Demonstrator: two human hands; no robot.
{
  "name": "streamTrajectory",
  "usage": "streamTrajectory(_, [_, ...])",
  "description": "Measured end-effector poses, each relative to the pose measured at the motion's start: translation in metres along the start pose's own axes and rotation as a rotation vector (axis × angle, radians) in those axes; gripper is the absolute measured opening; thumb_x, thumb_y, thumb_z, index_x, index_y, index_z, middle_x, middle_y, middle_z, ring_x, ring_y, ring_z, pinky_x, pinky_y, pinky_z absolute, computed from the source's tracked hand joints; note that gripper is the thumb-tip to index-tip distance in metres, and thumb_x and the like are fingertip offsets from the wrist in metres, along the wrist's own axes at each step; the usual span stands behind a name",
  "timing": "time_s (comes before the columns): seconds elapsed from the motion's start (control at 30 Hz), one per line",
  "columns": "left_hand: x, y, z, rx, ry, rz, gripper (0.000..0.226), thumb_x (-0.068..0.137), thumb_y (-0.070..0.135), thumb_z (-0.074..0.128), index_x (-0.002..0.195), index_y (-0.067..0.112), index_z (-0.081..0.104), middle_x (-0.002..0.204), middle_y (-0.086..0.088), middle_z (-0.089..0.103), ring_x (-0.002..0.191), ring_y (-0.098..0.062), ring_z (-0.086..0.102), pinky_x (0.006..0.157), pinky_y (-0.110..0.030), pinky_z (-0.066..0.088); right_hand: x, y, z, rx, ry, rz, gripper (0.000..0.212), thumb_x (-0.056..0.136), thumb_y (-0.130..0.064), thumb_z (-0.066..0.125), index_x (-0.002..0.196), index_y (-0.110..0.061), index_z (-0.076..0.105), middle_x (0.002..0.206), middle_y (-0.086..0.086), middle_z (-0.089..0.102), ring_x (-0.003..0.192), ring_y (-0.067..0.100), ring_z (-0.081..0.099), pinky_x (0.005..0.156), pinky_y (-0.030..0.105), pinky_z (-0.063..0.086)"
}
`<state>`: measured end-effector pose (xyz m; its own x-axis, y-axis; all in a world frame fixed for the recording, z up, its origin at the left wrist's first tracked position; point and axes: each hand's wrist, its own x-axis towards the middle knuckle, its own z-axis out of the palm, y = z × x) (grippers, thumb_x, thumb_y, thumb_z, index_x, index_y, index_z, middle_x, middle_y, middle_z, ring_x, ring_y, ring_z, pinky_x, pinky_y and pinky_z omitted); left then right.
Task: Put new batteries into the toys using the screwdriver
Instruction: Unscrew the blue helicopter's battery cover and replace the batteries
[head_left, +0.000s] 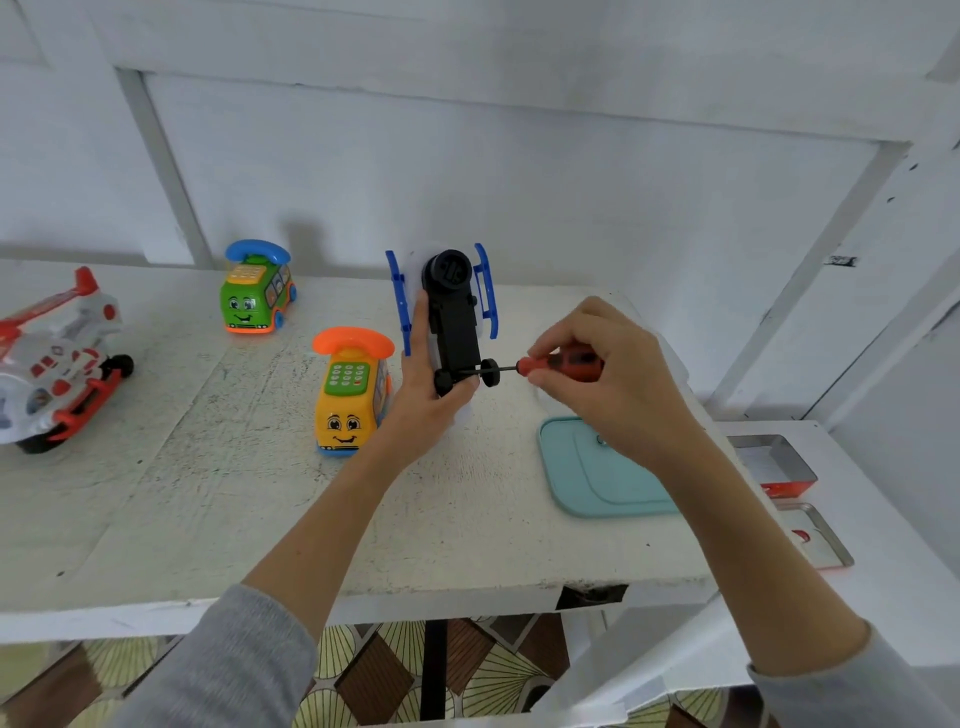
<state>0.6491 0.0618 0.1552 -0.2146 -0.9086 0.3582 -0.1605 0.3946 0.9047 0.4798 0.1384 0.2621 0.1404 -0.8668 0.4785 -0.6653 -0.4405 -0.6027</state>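
Orange-handled screwdriver (563, 362), blue-skidded black toy (453, 317), teal tray (597, 475).

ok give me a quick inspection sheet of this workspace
surface: worn white table.
job's things: blue-skid toy held underside up; red screwdriver tip at its underside; red helicopter toy, green phone bus, yellow phone bus stand untouched.
clutter: teal tray; open tin and tin lid on the side ledge.
grippers: left hand grips the toy; right hand grips the screwdriver.
cables: nothing seen.
surroundings: white panelled wall, patterned floor.
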Motion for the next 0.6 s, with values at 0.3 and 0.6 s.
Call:
streamTrajectory(0.3, [0.0025, -0.0026, 0.0000, -0.040, 0.029, 0.015, 0.092, 0.091, 0.001, 0.054, 0.141, 0.047, -0.007, 0.133, 0.041, 0.019, 0.089, 0.009, 0.049, 0.084, -0.013, 0.046, -0.0029, 0.0024, 0.0053, -0.037, 0.041, 0.051, 0.011, 0.086, -0.018, 0.063, 0.090, -0.007, 0.066, 0.058, -0.016, 0.048, 0.053, 0.001, 0.047, 0.054, 0.008, 0.037])
streamTrajectory(0.6, [0.0028, -0.0015, 0.0005, -0.059, 0.030, 0.001, 0.091, 0.084, 0.016, 0.055, 0.141, 0.054, -0.006, 0.138, 0.032, 0.023, 0.103, 0.005, 0.050, 0.091, -0.023, 0.047, 0.0014, 0.0002, 0.0056, -0.095, -0.057, 0.085, 0.026, 0.092, -0.033, 0.049, 0.105, -0.011, 0.056, 0.061, -0.015, 0.047, 0.049, 0.004, 0.044, 0.048, 0.012, 0.038])
